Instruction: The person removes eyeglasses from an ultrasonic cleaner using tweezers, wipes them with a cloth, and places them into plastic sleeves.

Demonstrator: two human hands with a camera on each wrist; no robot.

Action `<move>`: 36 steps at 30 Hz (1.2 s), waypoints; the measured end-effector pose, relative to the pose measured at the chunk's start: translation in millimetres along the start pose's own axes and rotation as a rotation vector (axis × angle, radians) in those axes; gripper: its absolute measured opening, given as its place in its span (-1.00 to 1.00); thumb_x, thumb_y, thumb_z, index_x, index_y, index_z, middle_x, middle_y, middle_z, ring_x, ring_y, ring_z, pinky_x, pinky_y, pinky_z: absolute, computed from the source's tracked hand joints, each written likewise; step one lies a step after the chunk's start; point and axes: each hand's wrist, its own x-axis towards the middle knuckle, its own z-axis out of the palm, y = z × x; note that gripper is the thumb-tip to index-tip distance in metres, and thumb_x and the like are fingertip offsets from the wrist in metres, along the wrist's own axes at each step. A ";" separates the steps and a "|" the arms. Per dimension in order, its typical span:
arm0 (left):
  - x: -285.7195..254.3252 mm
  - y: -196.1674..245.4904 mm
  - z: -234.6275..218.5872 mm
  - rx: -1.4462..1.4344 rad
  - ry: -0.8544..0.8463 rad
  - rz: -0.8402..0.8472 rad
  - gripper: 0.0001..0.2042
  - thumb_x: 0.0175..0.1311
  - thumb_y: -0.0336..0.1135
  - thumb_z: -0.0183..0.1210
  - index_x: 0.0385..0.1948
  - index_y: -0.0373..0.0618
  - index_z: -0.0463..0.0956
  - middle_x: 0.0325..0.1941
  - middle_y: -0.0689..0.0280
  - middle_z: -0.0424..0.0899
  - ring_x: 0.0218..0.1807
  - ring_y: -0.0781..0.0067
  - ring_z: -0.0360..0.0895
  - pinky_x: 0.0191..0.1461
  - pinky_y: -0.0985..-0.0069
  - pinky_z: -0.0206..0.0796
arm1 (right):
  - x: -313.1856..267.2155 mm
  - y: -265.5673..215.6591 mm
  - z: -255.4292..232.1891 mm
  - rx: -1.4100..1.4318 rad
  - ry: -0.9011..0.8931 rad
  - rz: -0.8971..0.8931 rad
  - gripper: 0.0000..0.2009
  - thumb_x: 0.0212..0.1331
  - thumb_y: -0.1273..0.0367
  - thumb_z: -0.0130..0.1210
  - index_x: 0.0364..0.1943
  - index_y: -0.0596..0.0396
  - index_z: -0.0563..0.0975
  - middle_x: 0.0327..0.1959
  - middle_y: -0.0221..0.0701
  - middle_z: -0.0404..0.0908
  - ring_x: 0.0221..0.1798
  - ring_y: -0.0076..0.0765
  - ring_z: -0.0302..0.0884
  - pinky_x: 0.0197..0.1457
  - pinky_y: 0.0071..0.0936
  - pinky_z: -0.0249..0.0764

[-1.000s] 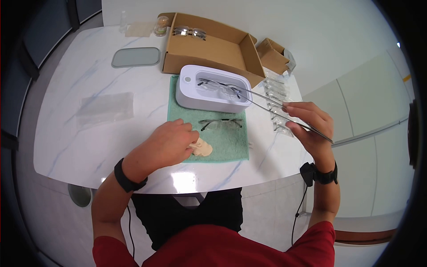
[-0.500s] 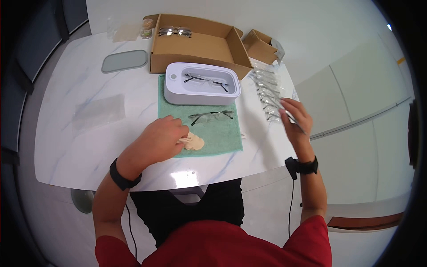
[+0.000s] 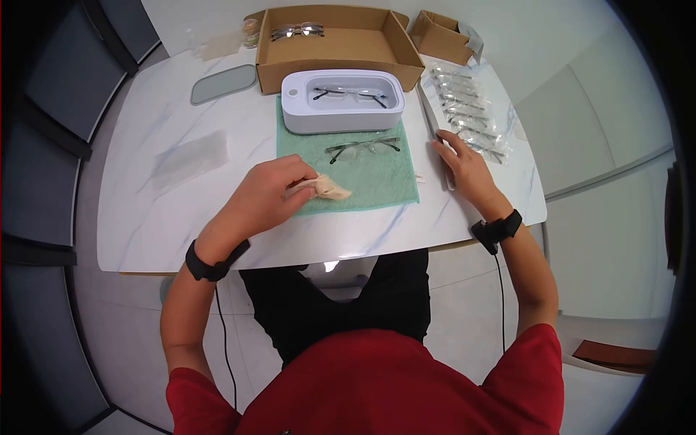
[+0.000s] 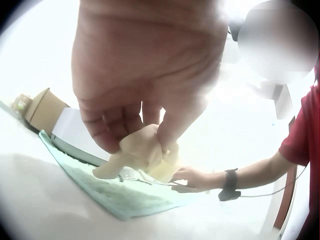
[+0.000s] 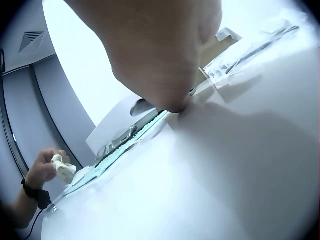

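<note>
My left hand (image 3: 264, 192) pinches a crumpled cream cloth (image 3: 332, 190) above the front of the green towel (image 3: 377, 181); the left wrist view shows the cloth (image 4: 145, 150) between thumb and fingers. Beside the towel's right edge, my right hand (image 3: 471, 174) holds long metal tweezers (image 3: 429, 109) low at the table, between thumb and fingertips. In the right wrist view its fingertips are largely hidden. A pair of glasses (image 3: 362, 148) lies on the towel, and another (image 3: 351, 94) is inside the white cleaner (image 3: 341, 125), whose top is uncovered.
Behind the cleaner stands a cardboard box (image 3: 341, 61) with glasses (image 3: 297, 30) in it. Several bagged glasses (image 3: 464, 109) lie at the right, below a smaller box (image 3: 441, 40). A grey lid (image 3: 223, 83), a clear bag (image 3: 190, 161) and a small jar (image 3: 251, 32) are at the left.
My right hand has moved the tweezers away from the cleaner and down beside the towel. The glasses remain in the cleaner. My left hand keeps its grip on the cloth, which is now raised slightly.
</note>
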 end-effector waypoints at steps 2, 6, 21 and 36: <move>-2.4 7.1 1.6 -0.220 0.011 -0.098 -0.84 0.25 -0.44 0.29 -0.17 -0.22 0.60 -0.33 0.29 0.62 -0.33 0.39 0.53 -0.17 0.48 0.37 | -0.8 1.2 1.4 0.009 0.008 0.008 -0.51 0.05 0.63 0.10 0.16 0.10 0.53 0.31 -0.19 0.45 0.16 0.00 0.60 0.17 -0.24 0.60; -10.2 15.3 18.3 -0.330 0.043 -0.173 -0.84 0.30 -0.44 0.28 -0.14 -0.23 0.61 -0.29 0.39 0.65 -0.29 0.58 0.53 -0.13 0.56 0.39 | -5.9 4.9 1.7 -0.031 0.102 -0.039 -0.49 0.02 0.65 0.12 0.15 0.08 0.54 0.29 -0.21 0.47 0.17 0.03 0.59 0.19 -0.23 0.59; -20.4 51.6 69.1 -1.020 0.094 -0.422 -0.80 0.48 -0.39 0.18 0.02 -0.28 0.56 -0.13 0.34 0.71 -0.09 0.63 0.61 0.05 0.60 0.46 | -8.7 -146.0 -3.2 1.213 0.164 0.176 -0.73 0.27 0.53 0.23 0.06 0.16 0.65 -0.08 -0.32 0.72 -0.14 -0.52 0.67 -0.03 -0.53 0.57; -21.1 59.0 80.0 -1.200 0.104 -0.539 -0.78 0.52 -0.36 0.12 0.03 -0.30 0.55 -0.10 0.31 0.69 -0.06 0.63 0.59 0.08 0.62 0.42 | -15.1 -152.3 -5.1 1.675 0.024 0.276 -0.79 0.34 0.49 0.23 -0.01 0.19 0.52 -0.28 -0.50 0.63 -0.25 -0.72 0.57 -0.21 -0.71 0.48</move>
